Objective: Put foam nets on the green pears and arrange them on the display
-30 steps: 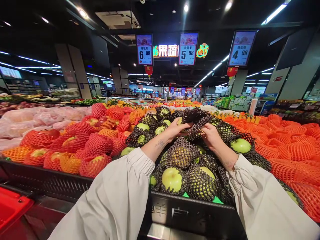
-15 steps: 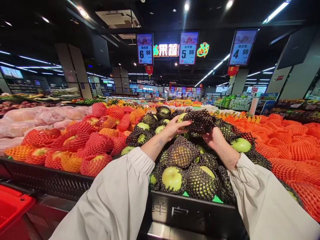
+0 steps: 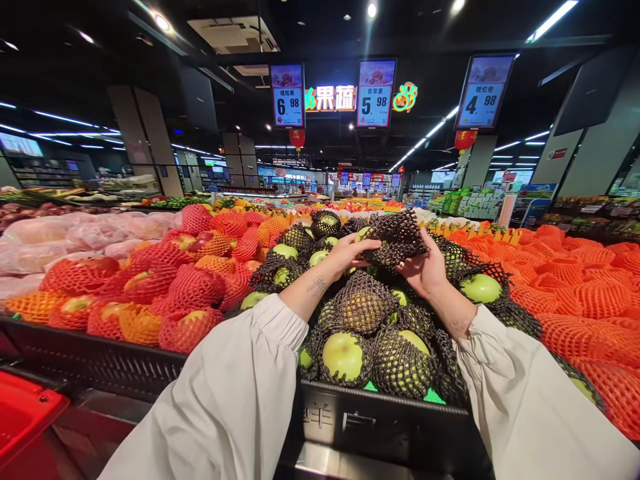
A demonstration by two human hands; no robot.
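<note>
My left hand [image 3: 346, 256] is closed around a green apple [image 3: 363, 234], of which only a small patch shows above the fingers. A black foam net [image 3: 400, 235] covers the apple's right side and stretches toward my right hand [image 3: 426, 268]. That hand grips the net's right end between thumb and fingers; some fingers are hidden behind it. Just below both hands lie more green apples [image 3: 343, 356] in black nets, heaped in a black display crate [image 3: 390, 417].
Apples in red nets [image 3: 193, 290] are piled on the left, with plastic-wrapped fruit [image 3: 45, 230] beyond. Fruit in orange nets [image 3: 585, 287] fills the right. A red basket [image 3: 25, 407] stands at the lower left. Price screens [image 3: 377, 93] hang overhead.
My right hand has turned and its thumb has come up along the net's right edge. The net is spread wider and shifted slightly left. My left hand has hardly moved.
</note>
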